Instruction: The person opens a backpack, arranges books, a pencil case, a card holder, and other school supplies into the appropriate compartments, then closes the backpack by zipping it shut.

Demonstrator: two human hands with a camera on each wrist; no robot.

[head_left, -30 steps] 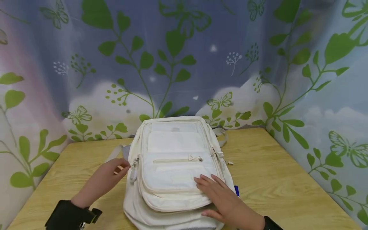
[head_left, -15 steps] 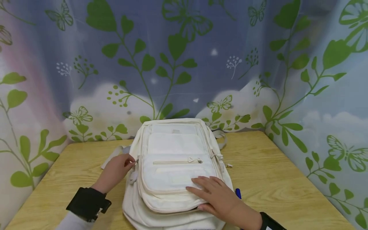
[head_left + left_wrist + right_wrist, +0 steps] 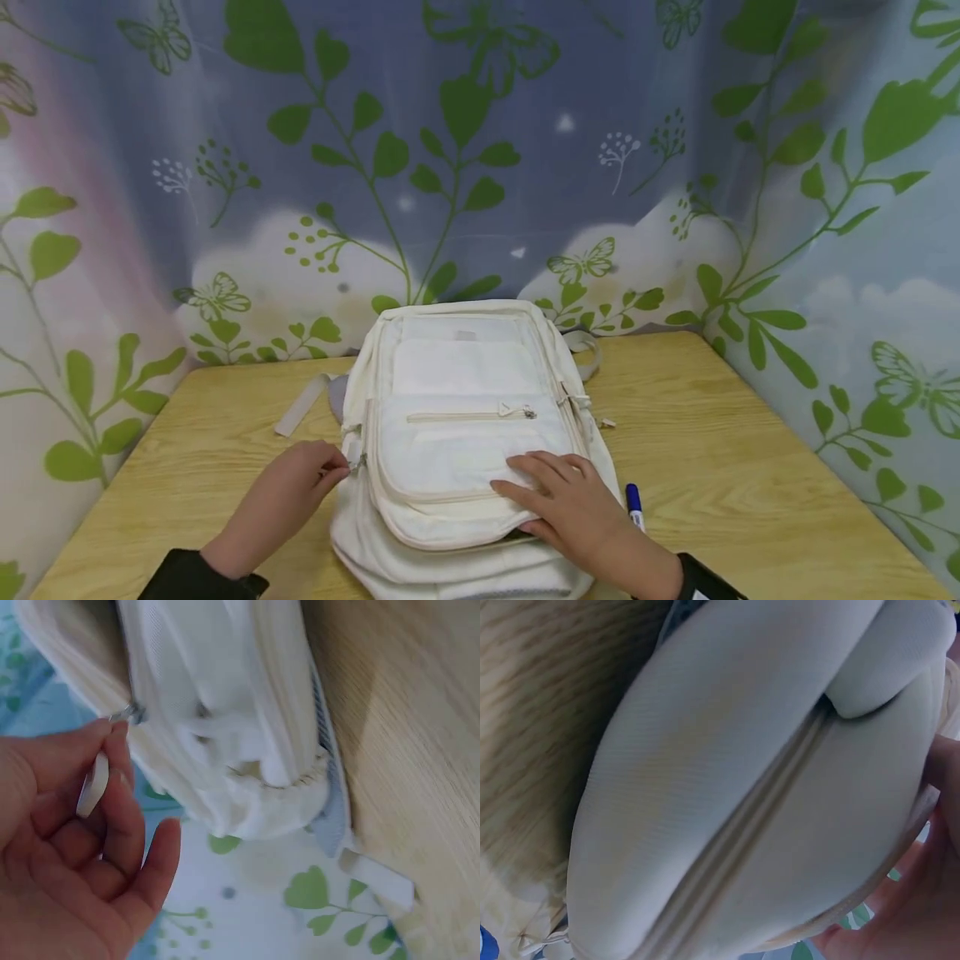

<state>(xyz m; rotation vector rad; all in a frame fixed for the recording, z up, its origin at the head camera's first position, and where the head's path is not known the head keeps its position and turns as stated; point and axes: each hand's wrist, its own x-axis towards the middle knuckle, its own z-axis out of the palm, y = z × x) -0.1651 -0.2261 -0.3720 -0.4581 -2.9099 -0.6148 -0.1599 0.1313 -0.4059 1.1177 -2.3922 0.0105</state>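
A white backpack (image 3: pixel 457 367) lies front up on the wooden table, its top away from me. On its left side my left hand (image 3: pixel 288 492) pinches a zipper pull (image 3: pixel 94 784) between thumb and fingertips. The left wrist view shows the zip parted beyond the slider (image 3: pixel 137 712). My right hand (image 3: pixel 581 517) holds the lower right edge of the front compartment, fingers on top and thumb under the rim. Beside that thumb a narrow dark gap shows. In the right wrist view that hand (image 3: pixel 922 877) is partly cut off at the right edge.
A blue-capped marker (image 3: pixel 634 504) lies right of the backpack. A loose strap end (image 3: pixel 302 406) spreads left on the table (image 3: pixel 750 500), and another strap (image 3: pixel 587 350) loops at the upper right. A leaf-patterned curtain (image 3: pixel 480 208) surrounds the table's back and sides.
My left hand reached the zipper pull and drew it down the bag's left side. My right thumb slipped under the compartment's edge, where a gap widened. More of the marker shows.
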